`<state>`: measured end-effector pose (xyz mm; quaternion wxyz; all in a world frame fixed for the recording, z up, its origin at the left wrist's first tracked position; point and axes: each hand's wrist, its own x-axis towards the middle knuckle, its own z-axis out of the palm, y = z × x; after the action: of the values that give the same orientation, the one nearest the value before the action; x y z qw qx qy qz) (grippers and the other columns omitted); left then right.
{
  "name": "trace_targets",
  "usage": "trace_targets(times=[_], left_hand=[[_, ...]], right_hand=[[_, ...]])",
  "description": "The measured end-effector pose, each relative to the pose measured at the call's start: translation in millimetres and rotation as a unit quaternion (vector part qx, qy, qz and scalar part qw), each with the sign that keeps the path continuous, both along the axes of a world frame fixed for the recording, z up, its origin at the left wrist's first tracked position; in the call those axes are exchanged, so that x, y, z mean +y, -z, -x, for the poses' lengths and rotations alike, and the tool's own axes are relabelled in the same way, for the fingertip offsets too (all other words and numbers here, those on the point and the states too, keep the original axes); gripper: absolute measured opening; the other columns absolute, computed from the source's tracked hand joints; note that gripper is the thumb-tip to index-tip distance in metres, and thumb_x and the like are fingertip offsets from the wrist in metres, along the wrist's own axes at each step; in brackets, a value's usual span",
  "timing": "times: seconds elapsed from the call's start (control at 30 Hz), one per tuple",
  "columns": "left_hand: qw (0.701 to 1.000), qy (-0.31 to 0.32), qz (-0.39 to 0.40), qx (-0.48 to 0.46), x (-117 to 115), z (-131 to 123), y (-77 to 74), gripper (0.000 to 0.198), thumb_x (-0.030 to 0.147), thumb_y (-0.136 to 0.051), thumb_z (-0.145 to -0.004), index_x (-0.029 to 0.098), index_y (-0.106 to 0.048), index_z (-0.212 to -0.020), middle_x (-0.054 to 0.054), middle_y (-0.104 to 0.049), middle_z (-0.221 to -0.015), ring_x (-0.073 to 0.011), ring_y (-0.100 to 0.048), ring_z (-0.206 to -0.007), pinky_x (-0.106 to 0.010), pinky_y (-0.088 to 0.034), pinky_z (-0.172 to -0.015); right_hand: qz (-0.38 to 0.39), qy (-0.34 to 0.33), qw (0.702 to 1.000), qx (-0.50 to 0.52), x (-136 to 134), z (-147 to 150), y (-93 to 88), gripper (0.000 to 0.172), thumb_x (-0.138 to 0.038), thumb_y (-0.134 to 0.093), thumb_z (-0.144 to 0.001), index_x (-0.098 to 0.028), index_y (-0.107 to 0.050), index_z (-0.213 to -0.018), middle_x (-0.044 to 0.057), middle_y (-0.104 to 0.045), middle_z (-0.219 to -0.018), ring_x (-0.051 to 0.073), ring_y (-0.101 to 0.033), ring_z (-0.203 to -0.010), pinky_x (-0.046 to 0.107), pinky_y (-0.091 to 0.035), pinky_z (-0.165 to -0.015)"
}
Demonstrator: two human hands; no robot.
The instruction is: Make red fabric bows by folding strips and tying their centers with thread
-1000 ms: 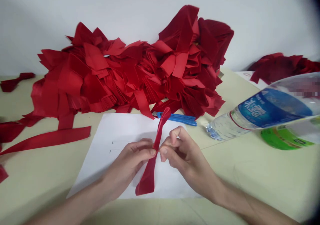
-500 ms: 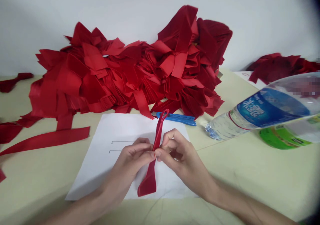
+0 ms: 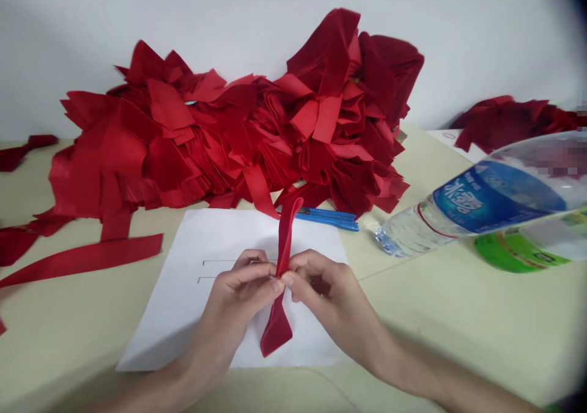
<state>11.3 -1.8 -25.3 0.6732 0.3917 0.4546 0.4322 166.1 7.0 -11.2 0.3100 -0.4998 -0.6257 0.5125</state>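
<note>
Your left hand [image 3: 238, 293] and right hand [image 3: 328, 297] both pinch the red ribbon strip [image 3: 280, 278] at its middle, fingertips closed tight. The strip stands between them above the white paper [image 3: 192, 278].

The sheet [image 3: 192, 303] lies on the table [image 3: 458, 327]; over its middle rises the ribbon strip [image 3: 284, 241], pinched between the left hand [image 3: 233, 297] at 9 o'clock and the right hand [image 3: 334, 297] at 3; from the sheet, the ribbon pile [image 3: 229, 137] sits at 12; a ruler [image 3: 328, 217] at 1; a bottle [image 3: 481, 202] at 2; a loose strip [image 3: 87, 257] at 9.
</note>
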Motion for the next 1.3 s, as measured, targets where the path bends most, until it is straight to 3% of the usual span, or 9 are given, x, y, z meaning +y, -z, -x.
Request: trace_targets(times=[0.5,0.9,1.13,1.3], left_hand=[[0.997,0.057,-0.034,0.028,3.5,5.4,1.2,0.011,0.024,-0.062,-0.082,0.023,-0.072,-0.077,-0.001,-0.043,-0.095,-0.0167,-0.043,-0.094,-0.032,-0.039,-0.088],[0.999,0.036,-0.003,0.007,1.5,3.8,0.3,0.012,0.027,-0.061,-0.083,0.022,-0.072,-0.084,-0.002,-0.044,-0.099,-0.0173,-0.043,-0.097,-0.033,-0.036,-0.091],[0.992,0.064,0.052,-0.092,4.7,8.7,-3.6,0.017,0.018,-0.057,-0.085,0.021,-0.073,-0.089,-0.002,-0.055,-0.111,-0.0185,-0.047,-0.105,-0.032,-0.032,-0.098],[0.975,0.134,0.083,-0.154,13.4,14.6,-10.7,0.022,0.015,-0.053,-0.087,0.019,-0.072,-0.097,-0.004,-0.066,-0.096,-0.0174,-0.053,-0.096,-0.029,-0.037,-0.09]], right_hand=[[-0.022,-0.031,0.999,-0.03,6.2,-4.2,4.2,0.02,-0.034,-0.048,-0.09,-0.019,-0.05,-0.078,-0.005,-0.045,-0.058,0.009,-0.039,-0.053,0.022,-0.03,-0.049],[-0.029,-0.033,0.999,-0.032,5.4,-0.7,5.0,0.016,-0.03,-0.047,-0.091,-0.019,-0.049,-0.078,-0.006,-0.039,-0.059,0.009,-0.035,-0.055,0.022,-0.028,-0.05],[-0.036,-0.064,0.997,-0.028,10.7,-6.8,-2.1,0.016,-0.031,-0.048,-0.091,-0.019,-0.053,-0.082,-0.006,-0.04,-0.059,0.008,-0.036,-0.055,0.021,-0.03,-0.051],[-0.096,-0.101,0.989,-0.052,18.0,-17.1,-17.4,0.009,-0.022,-0.057,-0.085,-0.02,-0.065,-0.083,-0.005,-0.055,-0.068,0.006,-0.036,-0.055,0.02,-0.03,-0.051]])
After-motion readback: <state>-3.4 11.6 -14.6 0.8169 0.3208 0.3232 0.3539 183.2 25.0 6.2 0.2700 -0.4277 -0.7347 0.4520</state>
